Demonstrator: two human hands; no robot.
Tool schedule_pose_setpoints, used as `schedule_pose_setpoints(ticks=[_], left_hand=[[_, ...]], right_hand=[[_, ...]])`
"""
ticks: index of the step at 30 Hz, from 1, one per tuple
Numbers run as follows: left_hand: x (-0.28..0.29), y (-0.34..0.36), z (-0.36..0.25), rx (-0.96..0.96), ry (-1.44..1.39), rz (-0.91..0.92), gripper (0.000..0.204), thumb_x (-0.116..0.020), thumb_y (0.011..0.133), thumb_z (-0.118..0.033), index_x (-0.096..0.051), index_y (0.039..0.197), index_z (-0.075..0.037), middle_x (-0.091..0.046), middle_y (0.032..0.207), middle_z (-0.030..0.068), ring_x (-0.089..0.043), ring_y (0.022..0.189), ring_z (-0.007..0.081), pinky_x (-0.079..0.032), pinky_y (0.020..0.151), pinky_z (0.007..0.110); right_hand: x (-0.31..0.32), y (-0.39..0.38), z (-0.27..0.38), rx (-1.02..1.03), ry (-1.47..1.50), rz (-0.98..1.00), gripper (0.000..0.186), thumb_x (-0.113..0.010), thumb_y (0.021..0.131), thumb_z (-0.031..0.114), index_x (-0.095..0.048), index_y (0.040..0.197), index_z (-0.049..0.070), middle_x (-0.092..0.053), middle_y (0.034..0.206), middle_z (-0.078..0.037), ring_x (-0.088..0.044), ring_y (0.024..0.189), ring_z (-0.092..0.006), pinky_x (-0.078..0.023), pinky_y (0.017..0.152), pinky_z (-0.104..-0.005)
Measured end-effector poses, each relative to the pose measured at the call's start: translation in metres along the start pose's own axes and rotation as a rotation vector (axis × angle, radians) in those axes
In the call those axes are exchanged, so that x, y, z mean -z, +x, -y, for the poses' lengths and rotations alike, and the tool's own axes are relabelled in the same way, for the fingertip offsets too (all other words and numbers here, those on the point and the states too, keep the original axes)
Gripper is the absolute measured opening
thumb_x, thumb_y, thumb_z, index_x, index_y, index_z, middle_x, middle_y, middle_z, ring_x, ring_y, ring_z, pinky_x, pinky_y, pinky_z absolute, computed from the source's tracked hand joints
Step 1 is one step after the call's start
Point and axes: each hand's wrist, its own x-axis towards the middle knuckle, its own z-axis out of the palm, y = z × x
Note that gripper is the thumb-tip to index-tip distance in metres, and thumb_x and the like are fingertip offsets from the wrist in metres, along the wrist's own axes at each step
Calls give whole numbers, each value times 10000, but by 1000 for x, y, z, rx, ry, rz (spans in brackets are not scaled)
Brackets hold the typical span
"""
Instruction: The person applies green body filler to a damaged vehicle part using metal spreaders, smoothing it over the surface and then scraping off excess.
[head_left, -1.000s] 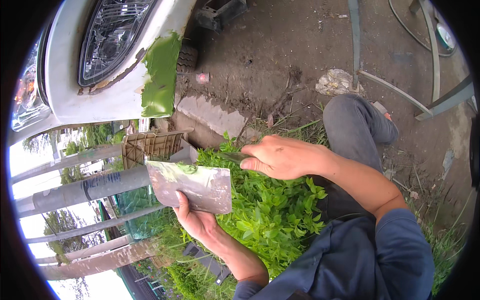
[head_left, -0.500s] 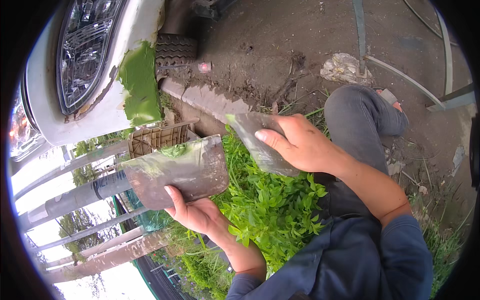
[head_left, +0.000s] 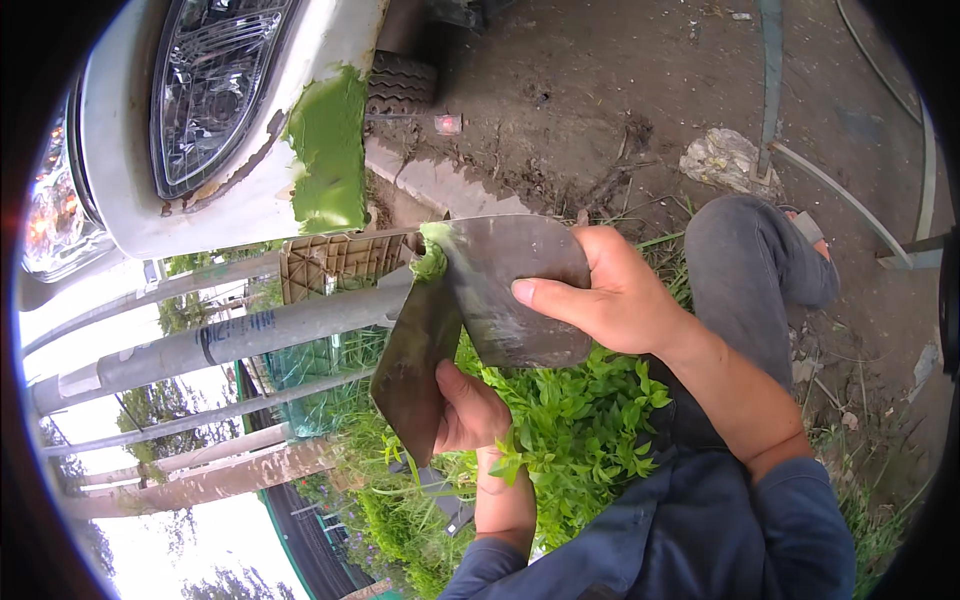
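My right hand [head_left: 605, 295] grips a wide, flat metal spreader [head_left: 500, 315] by its right side, thumb on the face. My left hand [head_left: 468, 410] holds a second thin plate [head_left: 410, 355], tilted steeply. The two tools touch near the top, where a lump of light green paste [head_left: 430, 248] sits on their edges. Above and left of them, a white vehicle's corner panel [head_left: 215, 225] has a broad green patch of paste [head_left: 325, 140] with ragged edges, next to chipped, rusty paint below the headlight [head_left: 210, 90].
A tire [head_left: 400, 80] sits behind the panel on muddy ground. A brown plastic grid piece [head_left: 320, 270], long poles [head_left: 260, 325] and leafy plants [head_left: 580, 440] lie below my hands' area. At right are metal strips [head_left: 830, 195], crumpled debris [head_left: 715, 155] and my bent knee [head_left: 730, 240].
My right hand has brought its spreader leftward against the other plate. My left hand has turned its plate from facing up to steeply tilted. The paste now sits where both edges meet.
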Motion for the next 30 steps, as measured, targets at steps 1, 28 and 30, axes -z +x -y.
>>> schedule_pose_setpoints(ticks=[1,28,30], left_hand=[[6,4,2,-2,3,3,393,-632,878,8,-562,1264,15,-628,1202,171,-632,1037,275,-512,926,410],[133,-5,-7,174,438,-161,352,-675,900,-77,-583,1206,70,-641,1186,142,-614,995,184,-494,874,301],[131,-8,-6,194,423,-172,358,-675,900,-77,-578,1212,70,-638,1188,144,-613,997,186,-495,871,303]], right_hand=[[3,1,-1,-22,18,35,238,-627,876,54,-623,1095,-38,-677,965,-33,-585,863,-80,-492,776,-277],[-79,142,-107,866,-381,-538,561,-603,867,99,-420,1395,52,-484,1297,-167,-504,1149,-356,-404,980,-431],[-86,147,-110,848,-376,-553,564,-578,899,151,-392,1422,47,-470,1324,-170,-497,1163,-358,-395,985,-436]])
